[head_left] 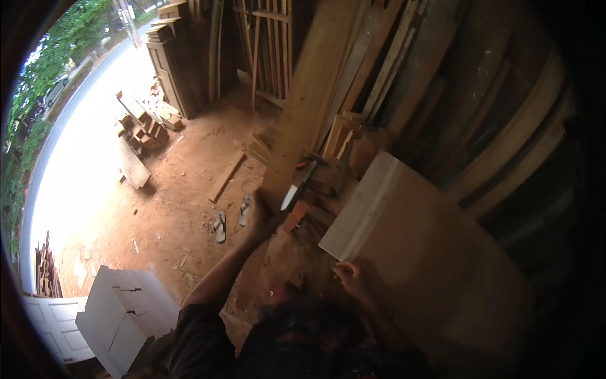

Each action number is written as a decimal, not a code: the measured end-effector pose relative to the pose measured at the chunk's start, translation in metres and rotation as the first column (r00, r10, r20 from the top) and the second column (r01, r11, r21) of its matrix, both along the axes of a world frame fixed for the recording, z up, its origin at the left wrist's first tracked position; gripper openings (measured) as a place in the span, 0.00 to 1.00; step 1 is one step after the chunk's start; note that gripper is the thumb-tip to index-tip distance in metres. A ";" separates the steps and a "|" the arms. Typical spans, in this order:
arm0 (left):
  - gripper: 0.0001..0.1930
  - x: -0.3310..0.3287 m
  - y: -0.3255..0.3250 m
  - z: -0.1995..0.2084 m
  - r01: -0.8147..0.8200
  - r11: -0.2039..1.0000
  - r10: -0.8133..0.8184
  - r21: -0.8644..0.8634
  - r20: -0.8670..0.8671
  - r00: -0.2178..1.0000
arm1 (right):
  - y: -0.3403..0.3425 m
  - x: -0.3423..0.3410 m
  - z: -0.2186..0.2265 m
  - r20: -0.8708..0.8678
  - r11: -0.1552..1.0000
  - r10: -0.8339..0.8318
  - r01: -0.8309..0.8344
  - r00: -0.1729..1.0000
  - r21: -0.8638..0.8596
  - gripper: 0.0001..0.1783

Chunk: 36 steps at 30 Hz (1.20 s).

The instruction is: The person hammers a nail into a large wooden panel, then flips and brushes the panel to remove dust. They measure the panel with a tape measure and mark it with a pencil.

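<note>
Stretching away from my left hand (pixel 257 215), the long plank (pixel 302 114) could, I judge, slip or tip if knocked or poorly braced. My left arm reaches forward; blur and dimness keep me from telling whether that hand grips. Nearer my body, my right hand (pixel 348 275) curls its fingers beside the wide board (pixel 435 234); whether they pinch its edge, I can't tell.

I have the left hand (pixel 257 216) at the near end of a plank (pixel 298 117), a hammer (pixel 308 174) just right of that plank, and sandals (pixel 219 226) left of the hand on the floor (pixel 180 215). To my right is a panel (pixel 410 252), the right hand (pixel 349 276) by its left edge.
</note>
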<state>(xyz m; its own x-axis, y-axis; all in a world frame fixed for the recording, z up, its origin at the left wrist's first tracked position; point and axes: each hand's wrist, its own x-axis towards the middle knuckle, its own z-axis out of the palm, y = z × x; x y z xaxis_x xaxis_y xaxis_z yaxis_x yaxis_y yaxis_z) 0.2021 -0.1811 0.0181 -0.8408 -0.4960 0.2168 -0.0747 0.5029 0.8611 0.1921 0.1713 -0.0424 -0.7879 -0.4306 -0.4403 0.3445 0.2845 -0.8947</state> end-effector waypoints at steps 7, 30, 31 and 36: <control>0.33 -0.021 -0.060 -0.086 -0.057 0.998 0.055 0.010 0.134 0.989 | 0.022 0.010 -0.008 -0.010 0.997 0.002 -0.001 1.000 0.075 0.14; 0.44 -0.106 -0.116 -0.221 0.022 1.000 -0.015 -0.021 0.277 0.961 | -0.142 -0.192 0.041 -0.433 0.772 0.507 -0.170 0.745 0.613 0.30; 0.46 -0.102 -0.120 -0.223 0.048 0.997 -0.030 -0.052 0.307 0.951 | -0.150 -0.203 0.037 -0.417 0.731 0.542 -0.166 0.730 0.662 0.33; 0.56 -0.100 -0.125 -0.241 0.077 0.997 -0.071 -0.007 0.308 0.949 | -0.163 -0.231 0.021 -0.271 0.581 0.667 -0.257 0.694 0.772 0.39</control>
<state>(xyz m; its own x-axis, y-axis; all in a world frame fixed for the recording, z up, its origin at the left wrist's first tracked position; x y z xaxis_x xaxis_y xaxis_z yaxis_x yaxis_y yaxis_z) 0.1025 -0.3057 -0.2232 -0.9024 -0.4281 -0.0491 -0.2961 0.5332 0.7925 -0.0385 0.0087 -0.0211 -0.7318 -0.5711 -0.3718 -0.4363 0.8118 -0.3882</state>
